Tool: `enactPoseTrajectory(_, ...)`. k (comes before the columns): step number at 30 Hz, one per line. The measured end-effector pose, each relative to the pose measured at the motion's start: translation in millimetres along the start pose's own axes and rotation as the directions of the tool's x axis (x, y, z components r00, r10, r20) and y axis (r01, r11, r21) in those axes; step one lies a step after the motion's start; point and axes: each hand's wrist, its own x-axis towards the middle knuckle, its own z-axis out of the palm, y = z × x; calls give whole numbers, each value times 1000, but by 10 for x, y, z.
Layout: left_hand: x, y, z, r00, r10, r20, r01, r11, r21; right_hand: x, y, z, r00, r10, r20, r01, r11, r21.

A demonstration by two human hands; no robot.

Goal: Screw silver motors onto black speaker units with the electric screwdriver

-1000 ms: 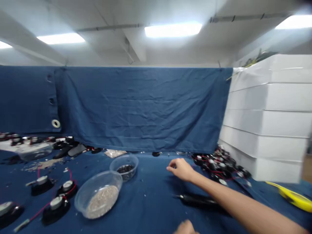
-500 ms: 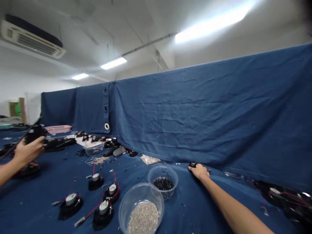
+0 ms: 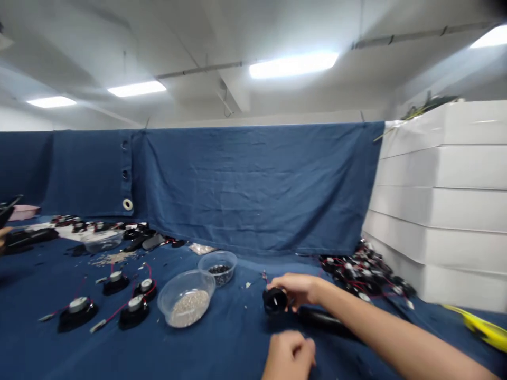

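My right hand [image 3: 300, 290] reaches in from the right, its fingers closed on a round black speaker [image 3: 274, 301] with its dark, hollow face turned towards me. Just beneath that hand lies a long black casing [image 3: 327, 321], partly covered by the forearm. My left hand [image 3: 290, 354], at the bottom edge, is curled into a loose fist with nothing visible in it, a little below the speaker. A small wire connector [image 3: 264, 275] shows behind the speaker.
Clear bowls hold pale granules [image 3: 189, 309] and black screws [image 3: 219, 272]. Several speakers with red wires [image 3: 78, 306] stand at left; more are heaped [image 3: 364, 272] beside white boxes [image 3: 471, 206]. A yellow tool [image 3: 483, 324] lies right. Another person's hand [image 3: 3, 235] shows at the left edge.
The view has swung right, bringing in the white boxes and speaker heap. My right hand has come back from the curtain's foot with a black part. My left hand has entered at the bottom.
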Motion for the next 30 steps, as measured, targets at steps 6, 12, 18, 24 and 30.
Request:
enactPoseTrajectory(6, -177, 289, -100, 992, 118, -40, -119, 993, -26, -922, 47, 232, 948, -258, -186, 264, 964, 6)
enactPoseTrajectory(12, -241, 279, -276, 995, 63, -74, -74, 984, -161, -1227, 44, 443, 816, -397, -420, 333, 917, -220)
enactPoseTrajectory(18, -319, 291, -510, 985, 154, -79, -166, 973, -163, -1180, 30, 578, 785, -443, -433, 277, 877, -393)
enactPoseTrajectory(24, -264, 209, -607, 987, 156, -43, -152, 986, 73, -1211, 208, 551, 771, -486, -412, 268, 834, -482)
enactPoseTrajectory(30, -230, 101, -745, 983, 73, 168, -113, 965, 238, -1352, 739, 492, 806, -492, -328, 240, 779, -579)
